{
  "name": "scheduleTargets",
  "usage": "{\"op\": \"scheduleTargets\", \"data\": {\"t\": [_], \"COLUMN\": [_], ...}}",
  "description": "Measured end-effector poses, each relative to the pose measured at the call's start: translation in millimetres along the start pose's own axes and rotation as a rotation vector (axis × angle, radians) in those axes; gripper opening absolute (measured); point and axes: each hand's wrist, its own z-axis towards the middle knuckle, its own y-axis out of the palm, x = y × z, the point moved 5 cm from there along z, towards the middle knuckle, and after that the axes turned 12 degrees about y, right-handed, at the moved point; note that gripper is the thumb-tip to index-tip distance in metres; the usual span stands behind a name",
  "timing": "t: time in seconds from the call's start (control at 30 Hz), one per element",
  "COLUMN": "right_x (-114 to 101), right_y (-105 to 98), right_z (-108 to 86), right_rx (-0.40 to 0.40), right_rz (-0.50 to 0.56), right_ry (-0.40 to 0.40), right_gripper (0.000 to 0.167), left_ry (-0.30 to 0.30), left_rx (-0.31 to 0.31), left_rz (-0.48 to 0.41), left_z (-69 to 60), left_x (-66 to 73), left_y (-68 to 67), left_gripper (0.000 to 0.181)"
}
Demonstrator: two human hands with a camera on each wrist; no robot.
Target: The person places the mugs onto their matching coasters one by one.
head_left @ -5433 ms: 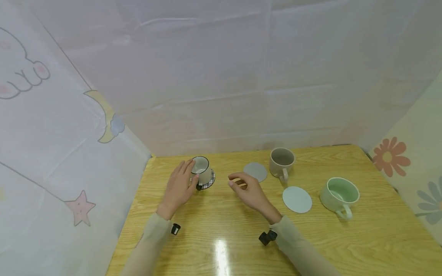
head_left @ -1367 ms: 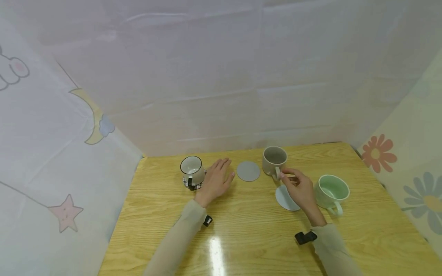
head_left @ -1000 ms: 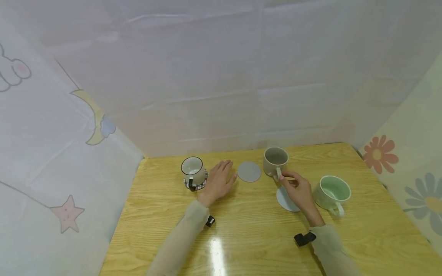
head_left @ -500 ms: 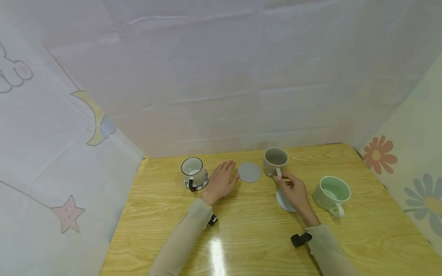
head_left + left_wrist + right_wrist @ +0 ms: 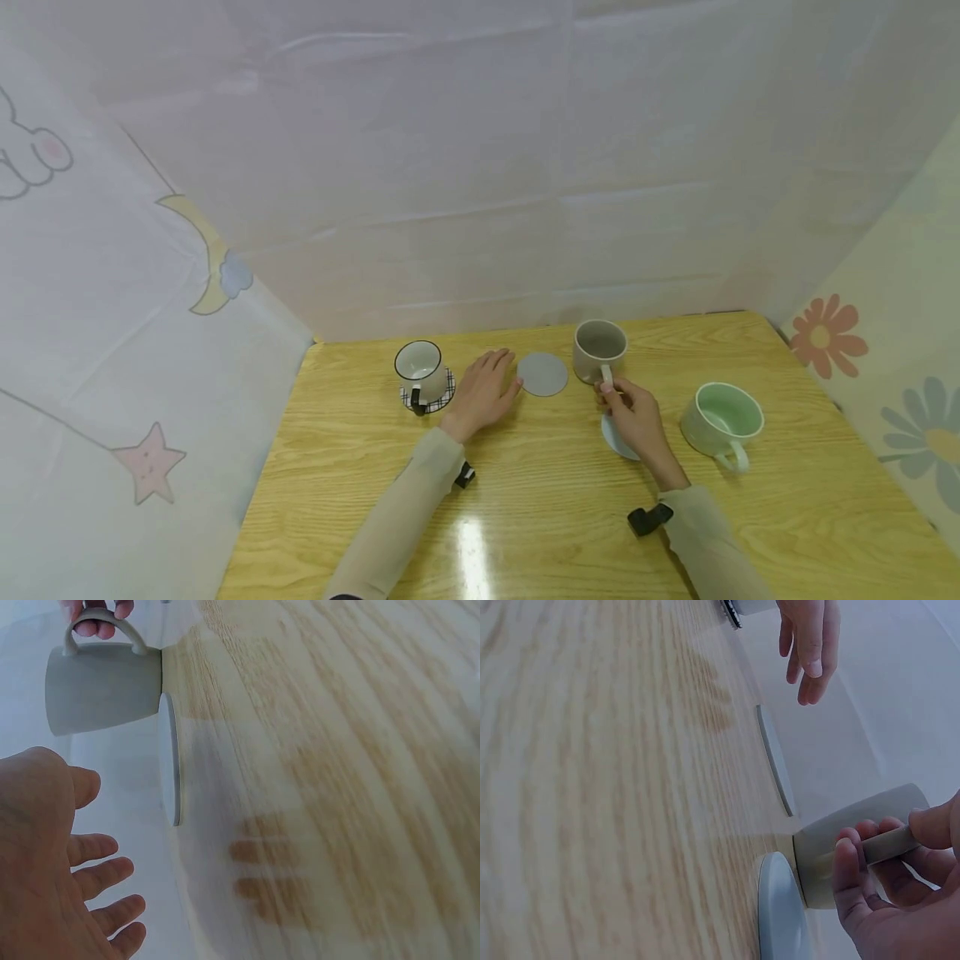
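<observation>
My right hand [image 5: 636,419] grips the handle of a grey-beige mug [image 5: 592,354], which stands upright on the table; in the right wrist view its fingers curl through the handle [image 5: 889,846]. Just left of that mug lies a flat round grey coaster [image 5: 542,374]. My left hand [image 5: 480,396] hovers on the coaster's other side, fingers loosely extended, holding nothing; the left wrist view shows a gap between that hand [image 5: 45,862] and the coaster [image 5: 170,761]. A pale blue coaster [image 5: 617,437] is partly hidden by my right hand.
A white mug [image 5: 431,385] with black rim and handle stands on a checked coaster [image 5: 448,395], left of my left hand. Farther right is a wide green mug [image 5: 708,429]. The wooden table [image 5: 525,517] ends at a cloth backdrop [image 5: 480,250].
Since the earliest frame, my left hand has left the black-rimmed mug and moved right. My right hand has gone right to the grey-beige mug and taken its handle. Lately its grip shifted slightly.
</observation>
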Motion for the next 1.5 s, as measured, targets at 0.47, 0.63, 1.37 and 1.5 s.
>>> {"op": "scheduleTargets", "data": {"t": [0.47, 0.63, 1.37, 1.5], "right_x": [-3.5, -4.9, -3.6, -3.7], "right_y": [-4.0, -3.7, -5.0, -5.4], "right_z": [1.2, 0.3, 1.6, 1.7], "right_rx": [-0.018, -0.025, -0.050, -0.058], "right_rz": [-0.041, -0.050, -0.051, -0.036], "right_ry": [-0.040, -0.021, 0.004, -0.006], "right_gripper": [0.035, 0.033, 0.034, 0.034], "left_ry": [-0.017, -0.016, -0.008, -0.011], "left_rx": [-0.039, -0.060, -0.186, -0.191], "left_rz": [-0.001, 0.005, 0.026, 0.032], "left_z": [10.8, 13.5, 18.8, 19.2], "left_x": [-3.6, -2.9, 0.0, 0.5], "left_y": [14.2, 18.1, 30.1, 29.7], "left_gripper": [0.060, 0.060, 0.070, 0.070]}}
